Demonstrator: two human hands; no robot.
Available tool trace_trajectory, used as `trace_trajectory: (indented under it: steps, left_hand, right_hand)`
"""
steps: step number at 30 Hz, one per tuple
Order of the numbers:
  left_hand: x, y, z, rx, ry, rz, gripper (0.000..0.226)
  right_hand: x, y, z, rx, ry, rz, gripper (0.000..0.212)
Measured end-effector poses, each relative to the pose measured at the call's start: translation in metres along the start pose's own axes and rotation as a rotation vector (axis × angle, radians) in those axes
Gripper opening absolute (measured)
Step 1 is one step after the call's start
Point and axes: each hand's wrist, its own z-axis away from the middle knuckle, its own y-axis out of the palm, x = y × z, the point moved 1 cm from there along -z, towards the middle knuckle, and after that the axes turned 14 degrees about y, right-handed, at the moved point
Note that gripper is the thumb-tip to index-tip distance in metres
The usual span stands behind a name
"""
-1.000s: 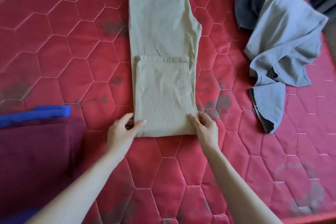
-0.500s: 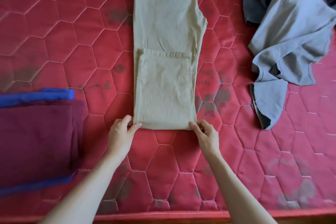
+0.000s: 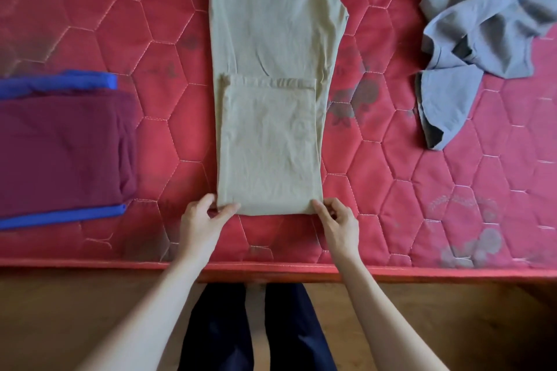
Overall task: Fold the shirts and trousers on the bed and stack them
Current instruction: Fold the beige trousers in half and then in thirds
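At the mattress's (image 3: 90, 24) left edge sits a folded maroon-and-blue stack (image 3: 60, 153). The left hand (image 3: 202, 220) and right hand (image 3: 339, 223) pinch the near corners of the khaki trousers (image 3: 271, 84) at centre. A crumpled grey shirt (image 3: 482, 24) lies far right.

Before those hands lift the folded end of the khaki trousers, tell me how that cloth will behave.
The khaki trousers will probably sag between the left hand and right hand, since they lie limp and creased. The doubled end should lift as one flap if both corners rise together. The red mattress looks quilted, so dragging may bunch them.
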Motion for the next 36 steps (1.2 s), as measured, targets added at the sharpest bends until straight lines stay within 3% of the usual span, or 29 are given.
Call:
trace_trajectory:
  steps: [2, 5, 11, 16, 19, 24, 26, 29, 32, 34, 36]
  left_hand:
    - [-0.007, -0.001, -0.007, -0.018, 0.004, 0.057, 0.031]
    - [-0.018, -0.002, -0.033, -0.081, 0.006, 0.123, 0.023]
    - [-0.047, 0.000, -0.097, -0.219, 0.060, -0.055, 0.019]
    - [-0.070, -0.007, -0.129, -0.308, 0.196, -0.042, 0.021]
    - [-0.076, -0.010, -0.146, -0.314, 0.226, -0.016, 0.023]
    - [-0.068, -0.007, -0.160, -0.242, 0.135, -0.109, 0.024]
    - [-0.065, -0.005, -0.151, -0.288, 0.240, -0.332, 0.031]
    - [-0.068, 0.002, -0.125, -0.295, 0.628, -0.575, 0.041]
    - [-0.060, 0.019, -0.091, -0.148, 0.920, -0.606, 0.044]
    - [-0.045, 0.031, -0.072, -0.051, 0.933, -0.636, 0.044]
    - [-0.029, 0.038, -0.063, 0.007, 0.813, -0.715, 0.045]
  right_hand:
    - [0.008, 0.000, -0.004, 0.005, 0.008, -0.017, 0.009]
    - [0.029, 0.003, -0.015, 0.011, 0.013, -0.047, 0.019]
    - [0.092, 0.011, -0.046, -0.058, -0.069, -0.013, 0.018]
    - [0.128, 0.008, -0.060, -0.145, -0.164, -0.082, 0.014]
    - [0.144, 0.006, -0.072, -0.161, -0.171, -0.101, 0.013]
    - [0.152, 0.014, -0.087, -0.152, -0.126, 0.017, 0.013]
    - [0.149, 0.016, -0.082, -0.263, -0.204, 0.131, 0.019]
    - [0.146, 0.023, -0.061, -0.449, -0.482, 0.298, 0.033]
    - [0.139, 0.049, -0.028, -0.392, -0.692, 0.194, 0.032]
    - [0.129, 0.070, -0.013, -0.281, -0.720, 0.172, 0.037]
    - [0.116, 0.084, -0.011, -0.184, -0.690, 0.247, 0.041]
